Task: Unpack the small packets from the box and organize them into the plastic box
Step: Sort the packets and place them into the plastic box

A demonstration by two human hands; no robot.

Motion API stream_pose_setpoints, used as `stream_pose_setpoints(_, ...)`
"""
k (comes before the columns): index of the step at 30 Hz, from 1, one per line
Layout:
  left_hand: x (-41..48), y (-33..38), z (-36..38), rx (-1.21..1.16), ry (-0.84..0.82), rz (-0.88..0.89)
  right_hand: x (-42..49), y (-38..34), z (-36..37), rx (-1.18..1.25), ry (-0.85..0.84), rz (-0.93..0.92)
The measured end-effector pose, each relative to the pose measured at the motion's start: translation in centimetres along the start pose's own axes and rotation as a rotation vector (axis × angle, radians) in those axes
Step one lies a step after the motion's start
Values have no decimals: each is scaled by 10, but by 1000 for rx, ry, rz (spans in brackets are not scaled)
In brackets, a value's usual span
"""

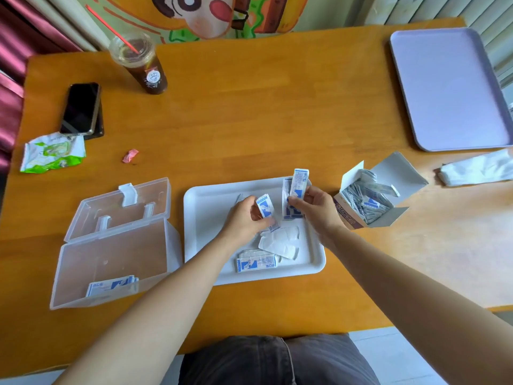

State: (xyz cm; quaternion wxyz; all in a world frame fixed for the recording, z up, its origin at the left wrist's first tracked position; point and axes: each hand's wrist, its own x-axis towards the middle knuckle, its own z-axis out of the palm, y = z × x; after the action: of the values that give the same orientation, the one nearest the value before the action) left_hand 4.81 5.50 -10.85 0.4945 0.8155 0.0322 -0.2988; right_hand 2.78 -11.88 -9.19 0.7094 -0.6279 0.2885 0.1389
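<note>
An orange wooden counter (249, 120) carries everything; near its far left corner stands a clear lidded cup (144, 70) of dark drink with a red straw (111, 27); toward the left edge a black phone (80, 108) lies face up on a second dark slab (98, 129); just nearer, a crumpled green-and-white wrapper (52, 152); beside it, apart, a small pink scrap (130, 156); a lilac tray (449, 90) fills the far right corner; a white bag (477, 169) lies at the right edge; a white tray (205, 207) sits toward the near edge, mid-counter; beyond the far edge, a cartoon panel (208, 15) and a pink curtain (11, 51).
</note>
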Motion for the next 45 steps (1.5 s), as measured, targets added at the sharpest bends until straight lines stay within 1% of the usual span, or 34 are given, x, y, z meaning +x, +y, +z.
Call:
stream_pose_setpoints(4,-1,9,16,-137,-17,-1,-11,6,-15,-95,-99,26)
stream_pose_setpoints(8,-1,16,20,-154,-47,-15,-12,13,-13,-212,-121,4)
stream_pose_setpoints(11,-2,13,20,-86,-80,14,-11,14,-15,-345,-151,44)
stream_pose_setpoints(12,-3,10,19,-30,-83,36,-11,14,-15,-354,-131,54)
stream_pose_setpoints(13,-4,7,18,86,-89,75,-10,15,-17,-352,-83,52)
stream_pose_setpoints(15,-9,1,18,501,-152,204,-10,15,-21,-298,10,33)
stream_pose_setpoints(16,-12,-3,21,716,-189,279,-12,15,-22,-264,31,27)
stream_pose_setpoints(17,-15,-5,26,881,-200,339,-13,15,-23,-240,40,18)
stream_pose_setpoints(18,-16,-6,32,984,-187,365,-16,15,-24,-228,44,3)
stream_pose_setpoints(20,-17,-6,41,1059,-142,340,-21,15,-25,-220,45,-17)
stream_pose_setpoints(25,-14,1,48,1042,-152,242,-26,19,-31,-211,22,28)
stream_pose_setpoints(31,-16,4,52,929,-114,195,-31,22,-36,-217,39,26)
stream_pose_setpoints(34,-13,4,53,958,-127,193,-32,23,-37,-243,26,26)
stream_pose_setpoints(36,-13,4,51,939,-105,208,-34,22,-38,-231,29,25)
stream_pose_setpoints(40,-16,-2,39,857,1,237,-35,24,-41,-131,17,52)
stream_pose_setpoints(43,-20,-3,34,778,53,247,-37,26,-42,-106,9,66)
stream_pose_setpoints(44,-19,-3,34,723,63,223,-37,26,-42,-98,2,71)
stream_pose_setpoints(45,-18,-3,34,616,69,172,-38,26,-42,-81,-17,79)
